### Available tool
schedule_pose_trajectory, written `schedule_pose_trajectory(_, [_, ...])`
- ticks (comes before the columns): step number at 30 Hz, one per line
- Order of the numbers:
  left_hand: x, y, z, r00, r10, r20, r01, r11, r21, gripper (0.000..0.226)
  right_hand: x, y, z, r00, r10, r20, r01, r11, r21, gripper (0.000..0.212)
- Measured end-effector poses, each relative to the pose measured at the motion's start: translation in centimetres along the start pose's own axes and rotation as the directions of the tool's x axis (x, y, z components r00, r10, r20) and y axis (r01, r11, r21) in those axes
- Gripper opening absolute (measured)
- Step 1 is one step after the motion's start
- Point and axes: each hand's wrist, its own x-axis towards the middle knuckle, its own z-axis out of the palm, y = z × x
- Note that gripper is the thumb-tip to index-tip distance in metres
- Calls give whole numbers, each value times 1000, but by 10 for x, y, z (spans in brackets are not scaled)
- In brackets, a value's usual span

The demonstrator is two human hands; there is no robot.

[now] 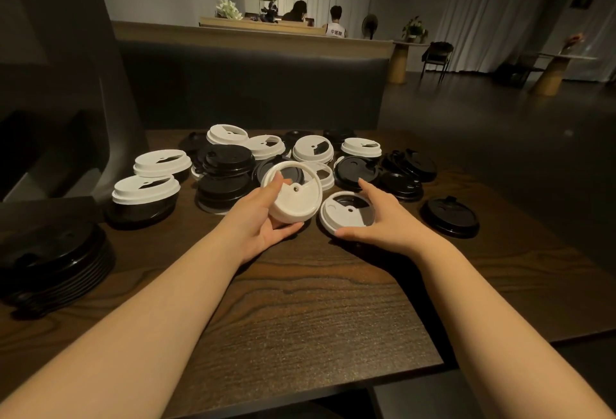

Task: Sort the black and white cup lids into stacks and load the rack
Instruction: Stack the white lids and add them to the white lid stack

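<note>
The left hand (263, 218) has its grip clamped on a white lid (293, 193), thumb on top, fingers under, lifted clear of the bench (300, 302) and tilted with its top face toward the camera. The right hand (383, 218) is clamped on a second white lid (346, 213) lying flat on the bench, top up, thumb at its near rim, fingers at its far side. Being round, neither lid has a long axis; only the face direction counts. Risk: the raised lid, held at one edge, could slip and fall into the mixed pile (300, 158), or the right hand could drag a neighbouring black lid. A black stack (53, 258) stands far left; no rack is in view
</note>
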Motion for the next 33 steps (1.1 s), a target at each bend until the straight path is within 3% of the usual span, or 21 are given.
schedule_pose_trajectory(6, [1, 1, -1, 1000, -11, -8, 10, 997, -73, 33, -3, -1, -7, 988, -56, -145, 67, 996, 66, 95])
schedule_pose_trajectory(10, [-1, 0, -1, 1000, -1, 17, 2, 998, -60, 40, -2, 0, -5, 995, -25, -100, 33, 996, 84, 94])
schedule_pose_trajectory(16, [-1, -1, 2, 997, -6, 74, 7, 1000, -17, 42, -8, -16, 2, 934, -210, -290, 266, 949, 171, 94])
schedule_pose_trajectory(22, [-7, -9, 11, 982, -33, 184, 26, 999, 41, 44, -6, -22, 19, 907, -388, -163, 405, 911, 84, 92])
schedule_pose_trajectory(29, [-10, -9, 8, 976, -56, 212, 50, 998, 33, 44, -8, -23, 17, 914, -389, -112, 397, 916, 55, 92])
schedule_pose_trajectory(33, [-10, -10, 7, 968, -59, 244, 48, 997, 53, 55, -5, -20, 20, 918, -380, -115, 387, 921, 43, 94])
